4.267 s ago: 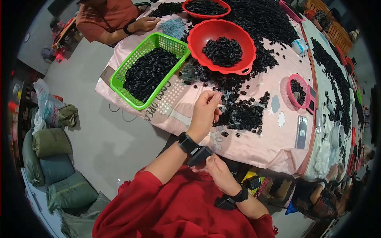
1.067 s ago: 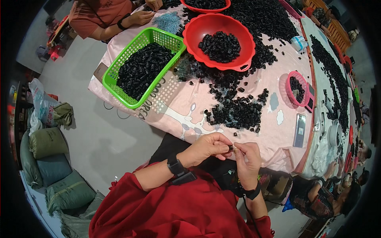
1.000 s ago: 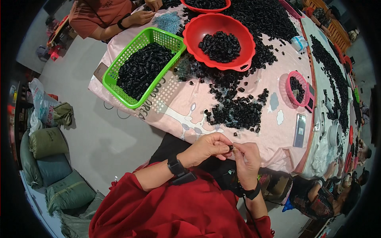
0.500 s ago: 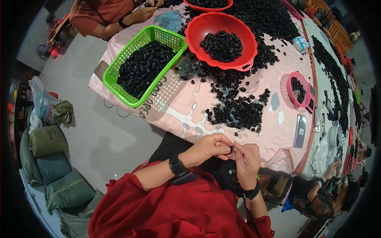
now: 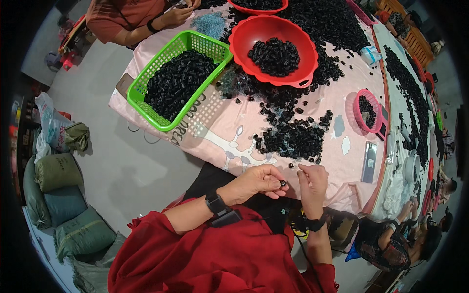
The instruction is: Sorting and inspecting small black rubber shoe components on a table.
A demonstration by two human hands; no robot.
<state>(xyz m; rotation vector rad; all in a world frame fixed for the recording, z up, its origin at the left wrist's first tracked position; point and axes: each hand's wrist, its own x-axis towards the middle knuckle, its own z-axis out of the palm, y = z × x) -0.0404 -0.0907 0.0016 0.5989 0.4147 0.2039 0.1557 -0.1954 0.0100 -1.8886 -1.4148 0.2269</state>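
Near the table's front edge, my left hand (image 5: 259, 184) pinches a small black plastic cap (image 5: 283, 183) between thumb and fingertips, its round end showing. My right hand (image 5: 314, 180) is just to the right, apart from the left, with thumb and index finger brought close together. Anything between those fingertips is too small to make out. A loose cap (image 5: 291, 165) lies on the cloth by the right fingertips. Beyond both hands spreads a pile of black caps (image 5: 293, 139), with thin clear bits mixed in.
A green basket (image 5: 139, 83) and a red bowl (image 5: 239, 41), both holding black pieces, stand farther back. A pink basket (image 5: 359, 117) and a phone (image 5: 369, 161) lie to the right on the pink cloth (image 5: 337, 158). Another person's hands (image 5: 178, 15) are at the far left.
My right hand has come away from the left, moving right and slightly up toward the pile. The left hand keeps the cap, which is now more exposed.
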